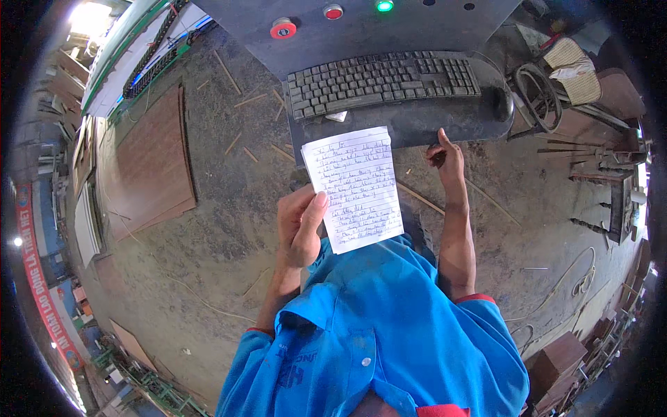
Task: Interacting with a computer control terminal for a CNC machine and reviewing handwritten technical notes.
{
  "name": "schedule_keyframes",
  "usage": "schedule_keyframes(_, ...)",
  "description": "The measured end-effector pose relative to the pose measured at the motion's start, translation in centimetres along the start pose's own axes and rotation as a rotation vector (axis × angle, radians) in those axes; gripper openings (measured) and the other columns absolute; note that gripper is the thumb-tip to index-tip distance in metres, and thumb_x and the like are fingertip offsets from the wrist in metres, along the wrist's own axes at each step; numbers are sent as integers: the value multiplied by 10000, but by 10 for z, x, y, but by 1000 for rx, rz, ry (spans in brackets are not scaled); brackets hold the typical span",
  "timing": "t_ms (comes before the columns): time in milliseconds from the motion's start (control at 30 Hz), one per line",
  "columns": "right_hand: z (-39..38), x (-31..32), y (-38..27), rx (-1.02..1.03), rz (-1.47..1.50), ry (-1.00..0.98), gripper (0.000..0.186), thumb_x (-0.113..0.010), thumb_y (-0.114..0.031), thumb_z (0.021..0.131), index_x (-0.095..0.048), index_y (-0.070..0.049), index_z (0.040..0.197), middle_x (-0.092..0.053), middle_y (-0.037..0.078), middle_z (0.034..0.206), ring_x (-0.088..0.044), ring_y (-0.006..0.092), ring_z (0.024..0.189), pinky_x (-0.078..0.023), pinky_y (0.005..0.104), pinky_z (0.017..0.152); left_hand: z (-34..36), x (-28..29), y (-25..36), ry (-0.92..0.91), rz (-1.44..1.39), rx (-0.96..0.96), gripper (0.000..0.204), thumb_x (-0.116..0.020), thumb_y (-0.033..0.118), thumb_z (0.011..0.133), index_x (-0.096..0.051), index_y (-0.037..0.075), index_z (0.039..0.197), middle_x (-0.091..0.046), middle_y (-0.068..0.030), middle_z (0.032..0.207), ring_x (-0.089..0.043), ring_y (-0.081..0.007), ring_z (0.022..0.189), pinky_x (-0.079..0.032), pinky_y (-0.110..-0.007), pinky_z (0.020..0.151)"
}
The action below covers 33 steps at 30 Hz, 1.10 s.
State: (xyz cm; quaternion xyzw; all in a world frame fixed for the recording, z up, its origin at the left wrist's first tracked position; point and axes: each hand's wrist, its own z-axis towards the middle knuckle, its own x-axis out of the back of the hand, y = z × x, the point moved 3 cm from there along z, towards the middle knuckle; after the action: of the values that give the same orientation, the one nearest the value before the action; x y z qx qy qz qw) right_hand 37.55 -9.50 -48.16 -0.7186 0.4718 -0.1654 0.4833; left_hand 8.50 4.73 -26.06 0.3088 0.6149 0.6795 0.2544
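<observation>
My left hand (301,221) grips a sheaf of handwritten white paper (356,187) by its left edge, thumb on top, in front of my chest. The sheets' upper part overlaps the front of a dark console shelf (396,126). On that shelf lies a black keyboard (382,83), dusty and slightly tilted. A small white piece (337,117) sits below its keys. Just in front of the shelf edge, my right hand (446,156) has its fingers curled in and its thumb pointing up, with nothing visible in it. A dark mouse (495,104) rests right of the keyboard.
Above the keyboard, the console panel carries red buttons (283,28) and a lit green button (384,5). Brown boards (149,160) lie on the floor at left, among scattered wood strips (226,73). A woven-backed chair (573,69) and wooden furniture parts (611,201) stand at right.
</observation>
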Motion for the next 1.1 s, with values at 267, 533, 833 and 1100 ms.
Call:
schedule_keyframes(267, 6, 5, 7, 24, 0, -38, 606, -573, -485, 942, -649, -29, 551, -603, 88, 539, -548, 178, 478, -415, 308, 481, -3, 1, -1, 3, 7, 27, 406, -463, 291, 980, -617, -79, 911, -664, -112, 828, -561, -117, 727, -417, -275, 636)
schedule_keyframes(533, 7, 4, 9, -21, 19, -40, 631, -537, -502, 955, -669, -18, 573, -608, 82, 549, -522, 165, 462, -388, 310, 477, -1, -2, 7, 27, -33, 6, 357, -484, 259, 968, -577, -39, 796, -596, -66, 727, -486, -99, 650, -360, -281, 581)
schedule_keyframes(833, 4, 3, 8, 9, 17, -40, 622, -548, -521, 942, -641, -43, 554, -610, 80, 563, -552, 175, 483, -419, 301, 478, -3, -3, 4, 61, -60, 23, 339, -481, 239, 964, -586, -48, 819, -620, -74, 770, -511, -99, 687, -386, -269, 612)
schedule_keyframes(1100, 7, 4, 8, 11, -19, -63, 641, -527, -495, 963, -641, -12, 557, -612, 102, 572, -557, 178, 510, -424, 311, 511, -1, 1, 3, 16, -17, 25, 348, -471, 231, 969, -605, -71, 862, -656, -100, 822, -547, -106, 725, -411, -268, 639)
